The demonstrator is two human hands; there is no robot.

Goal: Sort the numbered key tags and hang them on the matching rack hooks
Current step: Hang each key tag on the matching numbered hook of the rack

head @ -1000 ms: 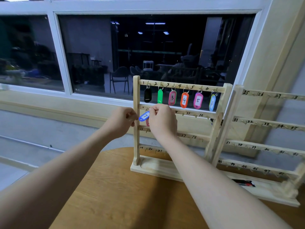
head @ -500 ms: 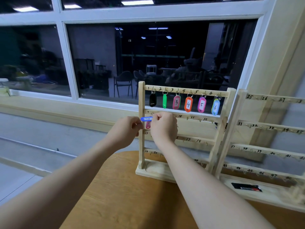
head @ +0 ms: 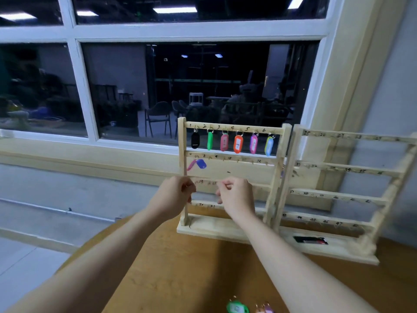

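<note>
my two bare hands are raised in front of a small wooden rack (head: pixel 230 159) that stands on a round wooden bench (head: pixel 180 263). my left hand (head: pixel 173 197) is loosely curled beside the rack's left post, low down, and i cannot tell whether that grip holds anything. my right hand (head: pixel 237 196) is in front of the third bar, fingers loosely curled, with nothing showing in its grip. both hands are below the second bar and apart from the tags there.

on the top bar six tags hang in a row, left to right: black tag (head: pixel 195 140), green tag (head: pixel 210 141), pink tag (head: pixel 224 142), orange tag (head: pixel 238 144), purple tag (head: pixel 253 144), and a blue and yellow-green tag (head: pixel 269 146). on the second bar, at its left end by the mark 7, a blue tag (head: pixel 201 164) hangs tilted, with a second pink tag (head: pixel 192 165) just beside it, blurred.

a second, larger rack (head: pixel 343 193) stands touching the first on its right, numbered from 25 up, with a dark flat thing (head: pixel 310 240) on its base. near the bench's front edge lie more tags (head: pixel 238 307), one green. behind is a dark window (head: pixel 191 86).
</note>
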